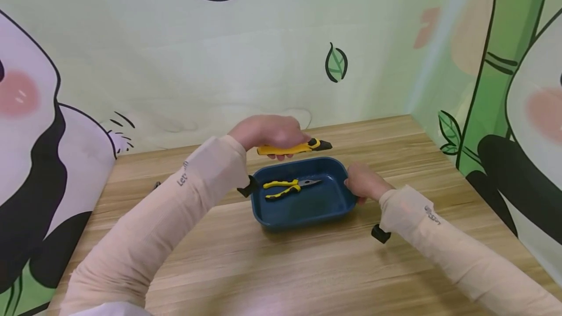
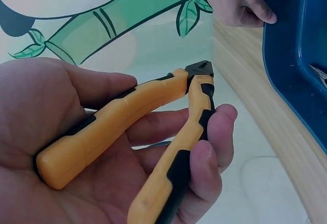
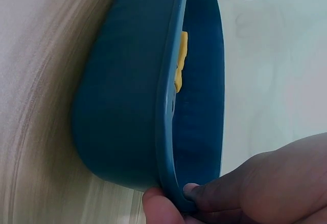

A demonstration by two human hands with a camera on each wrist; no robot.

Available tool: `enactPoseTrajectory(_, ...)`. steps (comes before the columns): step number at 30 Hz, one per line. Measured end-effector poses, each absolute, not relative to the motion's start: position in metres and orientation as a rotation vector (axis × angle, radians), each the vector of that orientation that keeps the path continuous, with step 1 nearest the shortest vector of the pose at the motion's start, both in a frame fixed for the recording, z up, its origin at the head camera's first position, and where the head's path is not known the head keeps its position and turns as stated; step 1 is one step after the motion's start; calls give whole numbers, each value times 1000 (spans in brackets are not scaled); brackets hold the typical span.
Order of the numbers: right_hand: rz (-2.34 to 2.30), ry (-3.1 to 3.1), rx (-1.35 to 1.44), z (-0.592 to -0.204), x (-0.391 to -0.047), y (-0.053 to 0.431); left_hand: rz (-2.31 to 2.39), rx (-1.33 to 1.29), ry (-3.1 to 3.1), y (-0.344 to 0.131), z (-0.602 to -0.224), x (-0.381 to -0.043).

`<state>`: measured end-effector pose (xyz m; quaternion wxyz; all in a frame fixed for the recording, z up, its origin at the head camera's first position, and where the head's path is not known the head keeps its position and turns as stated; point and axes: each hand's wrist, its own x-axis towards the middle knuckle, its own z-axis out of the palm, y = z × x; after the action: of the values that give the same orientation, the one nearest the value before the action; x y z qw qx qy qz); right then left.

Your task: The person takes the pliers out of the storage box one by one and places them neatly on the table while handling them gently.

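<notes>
In the head view my left hand [image 1: 276, 132] is raised over the far rim of a blue rectangular tub. It grips yellow-and-black pliers [image 2: 112, 121], whose two handles spread apart across the palm in the left wrist view, with the dark jaws beyond the fingers. My right hand [image 1: 365, 181] pinches the right end wall of the blue tub [image 1: 303, 218], thumb inside and a finger outside in the right wrist view. Inside the tub lie long-nose pliers [image 1: 291, 188] with yellow-and-black handles, their tips toward the right.
The tub stands on a wood-grain table [image 1: 307, 267]. A small dark object [image 1: 156, 186] shows partly behind the left forearm. Behind the table hangs a pale backdrop [image 1: 263, 62] with printed leaves, pandas and bamboo.
</notes>
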<state>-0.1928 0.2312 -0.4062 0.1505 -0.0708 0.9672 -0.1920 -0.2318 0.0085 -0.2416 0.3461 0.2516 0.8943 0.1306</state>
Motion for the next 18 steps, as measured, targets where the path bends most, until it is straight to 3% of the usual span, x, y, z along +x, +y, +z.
enactPoseTrajectory(18,-563,2780,-227,-406,-192,232,263,670,2486,3,-233,-223)
